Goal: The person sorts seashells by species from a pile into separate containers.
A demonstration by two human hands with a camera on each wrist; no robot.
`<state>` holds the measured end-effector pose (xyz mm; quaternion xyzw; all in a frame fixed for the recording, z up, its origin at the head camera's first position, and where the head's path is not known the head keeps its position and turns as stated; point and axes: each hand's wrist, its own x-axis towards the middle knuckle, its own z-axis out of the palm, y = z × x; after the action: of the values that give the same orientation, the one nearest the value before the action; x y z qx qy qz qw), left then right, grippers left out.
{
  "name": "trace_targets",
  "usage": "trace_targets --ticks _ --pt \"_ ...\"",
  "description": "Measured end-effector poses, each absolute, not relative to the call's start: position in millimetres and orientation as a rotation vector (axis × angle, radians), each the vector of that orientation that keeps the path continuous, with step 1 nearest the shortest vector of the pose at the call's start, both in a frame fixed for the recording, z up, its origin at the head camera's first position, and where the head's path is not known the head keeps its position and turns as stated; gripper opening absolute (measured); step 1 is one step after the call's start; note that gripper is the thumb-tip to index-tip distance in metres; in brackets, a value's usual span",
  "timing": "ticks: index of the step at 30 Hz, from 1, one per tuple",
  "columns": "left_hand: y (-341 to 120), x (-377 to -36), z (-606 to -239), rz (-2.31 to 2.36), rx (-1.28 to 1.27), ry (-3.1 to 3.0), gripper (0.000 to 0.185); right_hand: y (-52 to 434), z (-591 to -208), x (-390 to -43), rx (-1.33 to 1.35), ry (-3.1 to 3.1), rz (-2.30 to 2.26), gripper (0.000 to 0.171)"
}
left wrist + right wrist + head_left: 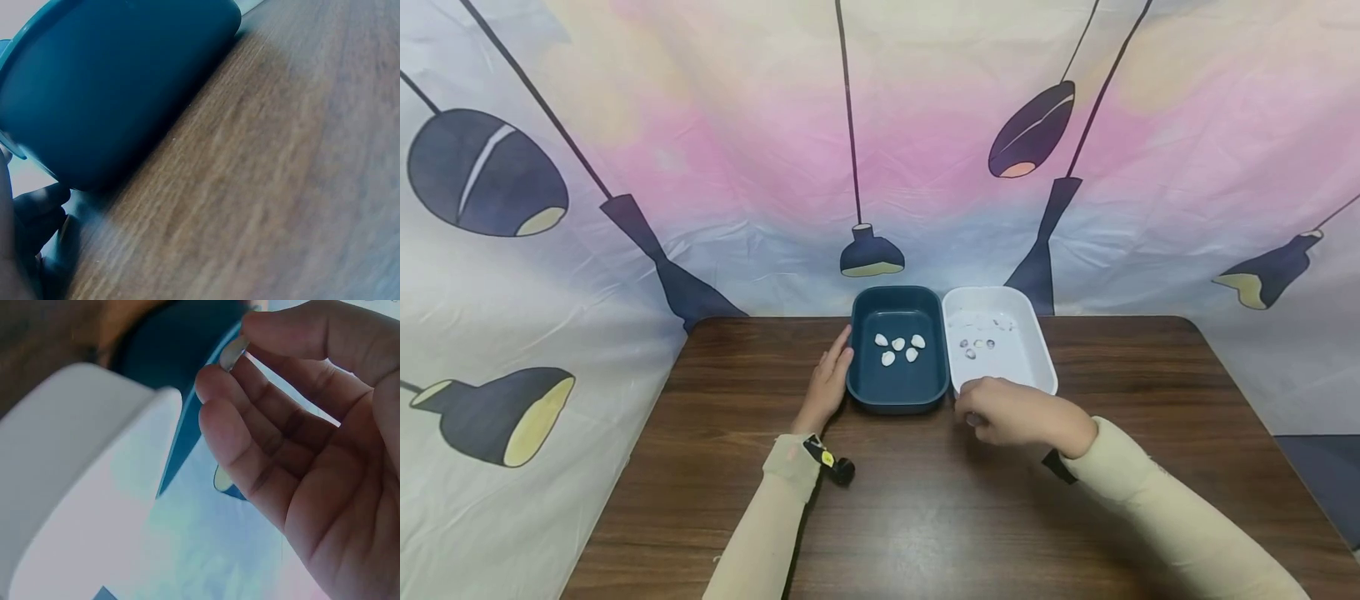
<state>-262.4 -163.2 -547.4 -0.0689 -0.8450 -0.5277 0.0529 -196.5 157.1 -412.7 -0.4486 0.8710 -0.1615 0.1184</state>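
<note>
My left hand [830, 377] lies along the left wall of a dark teal tray [898, 397], fingers stretched out and touching its side. Several white seashells [888, 358] sit inside that tray. Between the thumb and fingertips of my right hand [1022, 414] a small pale seashell [233, 354] is pinched, seen in the right wrist view. That hand is just in front of the white tray [1041, 367], over its near left corner. Several small purplish shells [971, 354] lie in the white tray. In the left wrist view, fingers show beside the teal tray's end.
Both trays stand side by side at the back of a brown wooden table [895, 517]. Behind it hangs a pastel cloth [760, 167] printed with dark lamps. A strap with a small black device [842, 472] is on the left wrist.
</note>
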Motion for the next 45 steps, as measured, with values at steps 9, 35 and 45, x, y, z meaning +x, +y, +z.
trace_targets --ticks 9,35,45 --pt "-163 -263 -545 -1.614 -0.226 -2.555 0.055 166 -398 -217 -1.310 2.562 -0.448 0.020" --pt "-162 -263 -547 -1.619 -0.193 -2.567 0.055 203 -440 -301 -0.964 2.629 -0.532 0.019" --pt "-163 -263 -546 -1.630 -0.189 -2.564 0.054 206 -457 -311 -0.885 2.631 -0.529 0.026"
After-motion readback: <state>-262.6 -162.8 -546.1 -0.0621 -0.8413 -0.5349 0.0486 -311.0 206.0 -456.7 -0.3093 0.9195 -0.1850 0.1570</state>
